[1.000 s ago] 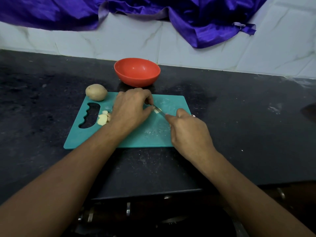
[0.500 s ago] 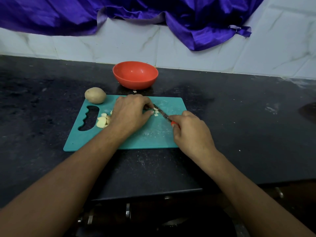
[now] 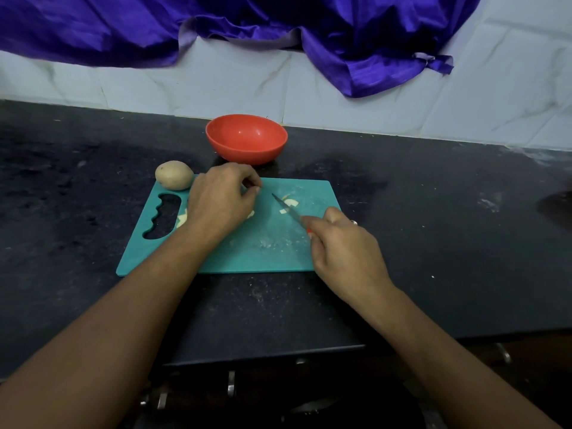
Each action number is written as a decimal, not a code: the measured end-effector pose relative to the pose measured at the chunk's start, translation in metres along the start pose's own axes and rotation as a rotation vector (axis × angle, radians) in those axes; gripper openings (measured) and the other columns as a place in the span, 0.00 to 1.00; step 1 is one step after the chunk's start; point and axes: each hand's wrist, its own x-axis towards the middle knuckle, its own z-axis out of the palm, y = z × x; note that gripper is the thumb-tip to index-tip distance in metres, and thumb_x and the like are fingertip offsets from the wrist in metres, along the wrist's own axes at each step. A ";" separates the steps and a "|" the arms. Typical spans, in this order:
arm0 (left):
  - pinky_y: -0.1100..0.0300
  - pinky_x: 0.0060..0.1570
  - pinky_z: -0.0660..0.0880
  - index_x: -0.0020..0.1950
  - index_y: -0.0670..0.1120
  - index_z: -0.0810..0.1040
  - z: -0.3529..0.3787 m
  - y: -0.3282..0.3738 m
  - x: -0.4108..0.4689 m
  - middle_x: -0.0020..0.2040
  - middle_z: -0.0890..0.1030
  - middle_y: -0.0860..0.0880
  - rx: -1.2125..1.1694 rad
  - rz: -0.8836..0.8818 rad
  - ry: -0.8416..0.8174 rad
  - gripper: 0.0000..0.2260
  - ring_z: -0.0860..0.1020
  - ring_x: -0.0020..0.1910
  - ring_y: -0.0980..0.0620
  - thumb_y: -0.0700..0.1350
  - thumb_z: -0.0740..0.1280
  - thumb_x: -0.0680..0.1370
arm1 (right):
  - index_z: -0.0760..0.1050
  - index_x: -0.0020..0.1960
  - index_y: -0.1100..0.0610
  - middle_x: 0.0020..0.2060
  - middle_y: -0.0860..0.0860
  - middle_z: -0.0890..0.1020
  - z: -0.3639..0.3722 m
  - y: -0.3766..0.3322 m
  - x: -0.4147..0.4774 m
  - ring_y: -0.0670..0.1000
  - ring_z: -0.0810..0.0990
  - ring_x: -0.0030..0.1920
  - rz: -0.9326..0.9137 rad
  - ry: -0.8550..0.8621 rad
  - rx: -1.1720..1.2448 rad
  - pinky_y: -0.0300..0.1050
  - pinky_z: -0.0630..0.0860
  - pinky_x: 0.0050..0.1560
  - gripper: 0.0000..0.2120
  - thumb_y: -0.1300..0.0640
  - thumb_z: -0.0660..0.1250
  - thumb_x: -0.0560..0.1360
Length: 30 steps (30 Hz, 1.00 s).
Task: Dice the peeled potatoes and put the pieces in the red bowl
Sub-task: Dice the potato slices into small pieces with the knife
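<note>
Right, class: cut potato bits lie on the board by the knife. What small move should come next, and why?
Probably the left hand should gather the cut pieces by the knife and drop them into the red bowl, whose visible inside looks empty; the right hand is gripping the knife.

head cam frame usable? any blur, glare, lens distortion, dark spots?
Head view: mostly sharp, with slight softness on the knife blade and the potato pieces. Head view: wide-angle bowing along the countertop back edge. Head view: dim, cool light, sheen on the purple cloth, a soft highlight inside the red bowl, and near black below the counter front.
</note>
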 end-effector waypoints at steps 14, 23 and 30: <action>0.60 0.42 0.76 0.47 0.55 0.85 -0.028 -0.019 0.007 0.39 0.83 0.61 -0.167 -0.045 -0.290 0.03 0.80 0.39 0.64 0.47 0.72 0.77 | 0.78 0.69 0.46 0.45 0.45 0.72 0.000 0.008 0.007 0.51 0.77 0.44 -0.011 -0.001 0.077 0.50 0.76 0.41 0.17 0.55 0.62 0.82; 0.71 0.29 0.69 0.48 0.55 0.84 -0.039 -0.022 0.006 0.40 0.83 0.56 -0.249 -0.039 -0.433 0.05 0.78 0.32 0.64 0.47 0.76 0.75 | 0.80 0.66 0.47 0.45 0.46 0.74 0.007 0.017 0.020 0.51 0.77 0.46 0.124 0.026 0.141 0.52 0.78 0.45 0.15 0.54 0.62 0.82; 0.59 0.47 0.79 0.54 0.53 0.86 -0.022 -0.016 0.009 0.43 0.83 0.61 -0.252 0.070 -0.151 0.05 0.81 0.44 0.64 0.46 0.72 0.79 | 0.81 0.65 0.47 0.44 0.45 0.75 0.011 0.023 0.022 0.48 0.77 0.46 0.157 0.042 0.234 0.49 0.77 0.46 0.15 0.54 0.65 0.81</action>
